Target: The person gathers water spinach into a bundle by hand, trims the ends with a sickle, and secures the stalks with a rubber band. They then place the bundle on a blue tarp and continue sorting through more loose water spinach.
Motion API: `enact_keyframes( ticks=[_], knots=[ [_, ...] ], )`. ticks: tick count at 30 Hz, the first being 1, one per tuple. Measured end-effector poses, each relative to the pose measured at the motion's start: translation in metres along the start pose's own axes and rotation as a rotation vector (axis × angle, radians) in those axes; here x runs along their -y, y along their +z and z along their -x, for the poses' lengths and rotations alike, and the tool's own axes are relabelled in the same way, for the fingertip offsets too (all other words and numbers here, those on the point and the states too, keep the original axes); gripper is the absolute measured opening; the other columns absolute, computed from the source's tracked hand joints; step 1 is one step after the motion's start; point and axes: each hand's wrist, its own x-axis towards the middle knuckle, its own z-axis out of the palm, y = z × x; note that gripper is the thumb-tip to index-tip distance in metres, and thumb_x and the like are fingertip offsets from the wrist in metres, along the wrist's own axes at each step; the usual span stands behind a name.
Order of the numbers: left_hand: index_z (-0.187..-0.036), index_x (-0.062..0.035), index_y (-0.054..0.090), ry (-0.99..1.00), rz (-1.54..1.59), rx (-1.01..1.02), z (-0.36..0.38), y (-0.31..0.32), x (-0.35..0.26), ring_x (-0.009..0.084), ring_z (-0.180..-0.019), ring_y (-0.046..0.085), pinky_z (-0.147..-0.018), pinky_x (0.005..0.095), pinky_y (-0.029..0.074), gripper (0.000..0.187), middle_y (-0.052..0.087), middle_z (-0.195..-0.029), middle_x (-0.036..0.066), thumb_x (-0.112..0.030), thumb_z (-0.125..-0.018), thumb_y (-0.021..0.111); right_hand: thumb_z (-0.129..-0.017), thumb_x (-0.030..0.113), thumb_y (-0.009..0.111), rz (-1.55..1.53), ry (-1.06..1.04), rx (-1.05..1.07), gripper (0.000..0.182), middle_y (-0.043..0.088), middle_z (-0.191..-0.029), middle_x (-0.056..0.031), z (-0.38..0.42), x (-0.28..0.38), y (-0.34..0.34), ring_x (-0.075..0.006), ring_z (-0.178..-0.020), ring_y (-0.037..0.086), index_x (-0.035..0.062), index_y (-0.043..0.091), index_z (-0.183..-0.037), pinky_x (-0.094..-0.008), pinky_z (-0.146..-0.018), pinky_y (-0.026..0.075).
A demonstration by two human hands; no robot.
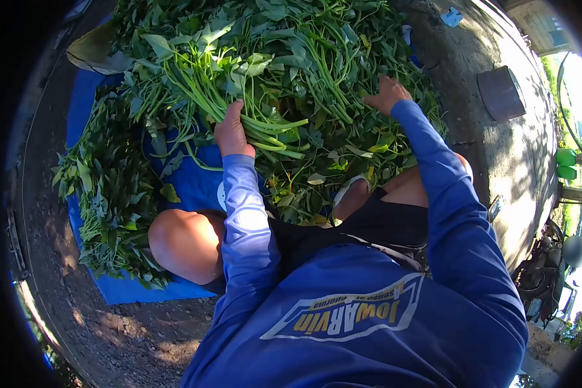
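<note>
My left hand is wrapped round a bunch of water spinach, its thumb on top and the cut stem ends sticking out to the right. The leafy ends of the bunch spread up and left over the heap. My right hand is at the right side of a large heap of loose water spinach, with thumb and forefinger apart and nothing seen between them. Some of its fingers are hidden from view. Yellowed leaves lie in the lower part of the heap, near my feet.
A second pile of greens lies at the left on a blue tarp. A round metal container stands on concrete at the right. Farther right are a green container and a parked motorcycle. Gravelly ground borders the tarp.
</note>
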Motion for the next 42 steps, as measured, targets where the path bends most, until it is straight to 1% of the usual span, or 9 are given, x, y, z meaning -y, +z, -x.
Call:
enact_keyframes(
  ticks=[3,6,9,15,21,26,33,39,42],
  knots=[
    [-0.112,-0.0005,0.072,-0.025,-0.071,-0.005,-0.001,0.000,0.006,0.0215,-0.085,0.073,-0.076,0.0391,0.060,0.032,0.075,-0.103,0.007,-0.016,-0.086,0.081,-0.076,0.053,0.087,-0.178,0.059,0.243,0.127,0.049,-0.155,-0.0266,-0.008,0.077,0.069,-0.0426,-0.144,0.048,0.0104,0.011,-0.169,-0.0542,-0.119,0.038],
    [-0.112,0.0006,0.072,-0.011,-0.090,-0.008,0.011,0.000,-0.002,0.0194,-0.087,0.070,-0.079,0.0374,0.057,0.034,0.074,-0.104,0.006,-0.015,-0.083,0.081,-0.077,0.047,0.087,-0.164,0.152,-0.087,0.128,0.055,-0.149,-0.0259,-0.008,0.115,0.089,-0.0400,-0.144,0.049,0.0111,0.007,-0.169,-0.0574,-0.121,0.033],
    [-0.111,0.0010,0.073,-0.036,-0.079,-0.011,0.015,-0.004,-0.010,0.0192,-0.087,0.070,-0.080,0.0370,0.058,0.032,0.074,-0.104,0.006,-0.013,-0.084,0.081,-0.077,0.043,0.086,-0.227,0.102,-0.005,0.126,0.058,-0.147,-0.0255,-0.032,0.099,0.091,-0.0390,-0.141,0.052,0.0112,0.007,-0.169,-0.0605,-0.120,0.031],
    [-0.110,0.0001,0.071,-0.043,0.020,0.006,-0.002,-0.009,-0.006,0.0211,-0.080,0.072,-0.072,0.0384,0.060,0.030,0.074,-0.099,0.007,-0.013,-0.084,0.081,-0.077,0.031,0.080,-0.481,-0.129,-0.298,0.091,0.065,-0.137,-0.0234,-0.064,0.042,-0.004,-0.0399,-0.124,0.064,0.0018,0.043,-0.155,-0.0437,-0.104,0.051],
    [-0.104,0.0014,0.071,-0.073,-0.023,0.024,-0.006,0.000,-0.009,0.0227,-0.069,0.072,-0.060,0.0358,0.060,0.022,0.074,-0.089,0.010,-0.014,-0.088,0.075,-0.075,0.033,0.080,-0.526,-0.235,-0.311,0.086,0.065,-0.134,-0.0254,-0.008,0.048,-0.106,-0.0387,-0.120,0.067,0.0010,0.047,-0.147,-0.0439,-0.104,0.052],
    [-0.101,0.0030,0.073,-0.008,-0.078,0.003,-0.004,-0.012,-0.020,0.0199,-0.074,0.071,-0.068,0.0360,0.057,0.024,0.074,-0.091,0.009,-0.014,-0.085,0.079,-0.081,0.076,0.076,-0.600,-0.217,0.172,0.109,0.044,-0.153,-0.0347,0.002,0.056,-0.047,-0.0438,-0.145,0.044,0.0021,0.041,-0.153,-0.0478,-0.121,0.035],
    [-0.102,0.0037,0.073,0.077,-0.120,-0.072,0.005,-0.028,-0.032,0.0192,-0.080,0.069,-0.074,0.0358,0.055,0.028,0.074,-0.098,0.008,-0.011,-0.080,0.082,-0.102,0.053,0.062,-1.011,0.088,0.621,0.054,0.059,-0.141,-0.0160,-0.001,0.028,-0.019,-0.0371,-0.130,0.058,0.0139,0.055,-0.138,-0.0588,-0.110,0.043],
    [-0.100,0.0040,0.073,0.048,-0.246,0.070,0.015,-0.022,-0.025,0.0178,-0.079,0.068,-0.073,0.0348,0.054,0.028,0.074,-0.095,0.008,-0.015,-0.082,0.081,-0.101,0.035,0.070,-0.636,-0.248,0.075,0.036,0.071,-0.108,-0.0061,-0.004,0.005,-0.051,-0.0220,-0.102,0.067,0.0074,0.066,-0.124,-0.0437,-0.099,0.052],
    [-0.095,0.0043,0.074,0.144,-0.373,0.115,0.006,-0.019,-0.012,0.0176,-0.076,0.068,-0.073,0.0340,0.054,0.026,0.074,-0.090,0.007,-0.018,-0.083,0.081,-0.102,0.024,0.069,-1.116,-0.179,0.240,0.026,0.072,-0.102,-0.0039,-0.002,0.005,-0.076,-0.0122,-0.092,0.065,0.0038,0.071,-0.119,-0.0311,-0.087,0.052]
  ],
)
